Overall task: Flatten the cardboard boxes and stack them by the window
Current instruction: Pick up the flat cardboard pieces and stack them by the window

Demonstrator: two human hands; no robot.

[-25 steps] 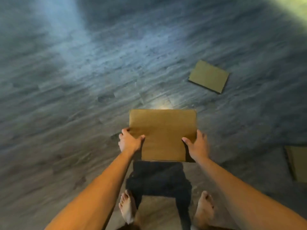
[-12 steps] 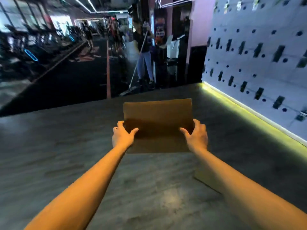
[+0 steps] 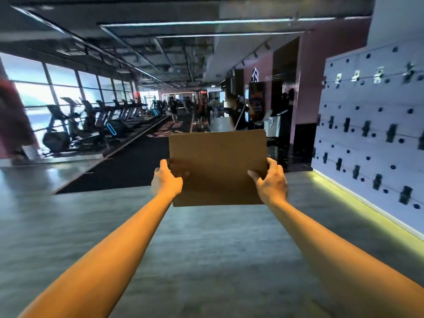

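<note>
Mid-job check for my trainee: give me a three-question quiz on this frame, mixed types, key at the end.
1. True or false: the flattened cardboard lies on the floor.
2. Which hands grip the cardboard? A) left only B) right only C) both
3. Fill in: the windows are on the wearer's ____ side.

Key:
1. False; it is held up in the air.
2. C; the left hand and the right hand pinch opposite side edges.
3. Left, behind the treadmills.
</note>
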